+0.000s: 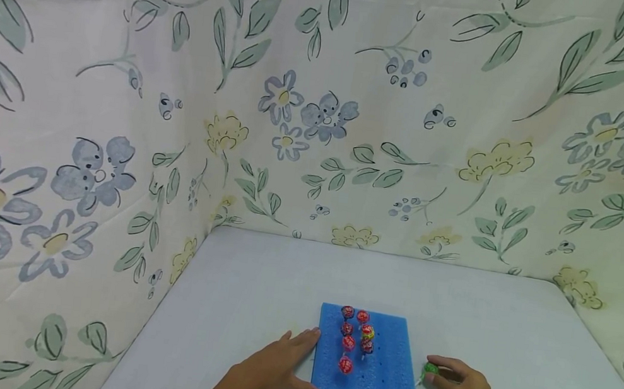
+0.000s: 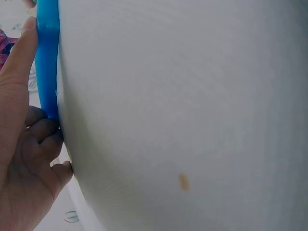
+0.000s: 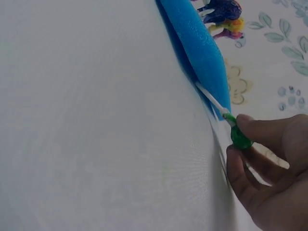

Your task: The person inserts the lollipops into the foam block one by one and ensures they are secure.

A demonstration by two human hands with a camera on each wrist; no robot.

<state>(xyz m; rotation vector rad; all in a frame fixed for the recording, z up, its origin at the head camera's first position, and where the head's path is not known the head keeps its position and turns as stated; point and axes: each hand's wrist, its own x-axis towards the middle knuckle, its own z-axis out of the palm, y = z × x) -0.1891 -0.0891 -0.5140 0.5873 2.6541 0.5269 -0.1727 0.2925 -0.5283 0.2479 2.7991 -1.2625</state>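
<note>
A blue foam board (image 1: pixel 391 387) lies on the white table, dotted with small holes. Several wrapped lollipops (image 1: pixel 346 365), mostly red, stand in its left and middle part. My left hand (image 1: pixel 283 364) rests along the board's left edge, thumb at the near corner and fingers spread farther up. Its thumb and fingers touch the board's side (image 2: pixel 47 62) in the left wrist view. Just right of the board, my right hand (image 1: pixel 463 386) pinches a green lollipop (image 3: pixel 240 138) by its head between thumb and fingers. Its white stick (image 3: pixel 209 96) points towards the board.
The white tabletop (image 1: pixel 257 284) stretches around the board. Behind and to the left hangs a floral cloth (image 1: pixel 318 189) that meets the table's edges. A small orange-brown mark (image 2: pixel 184 182) shows in the left wrist view.
</note>
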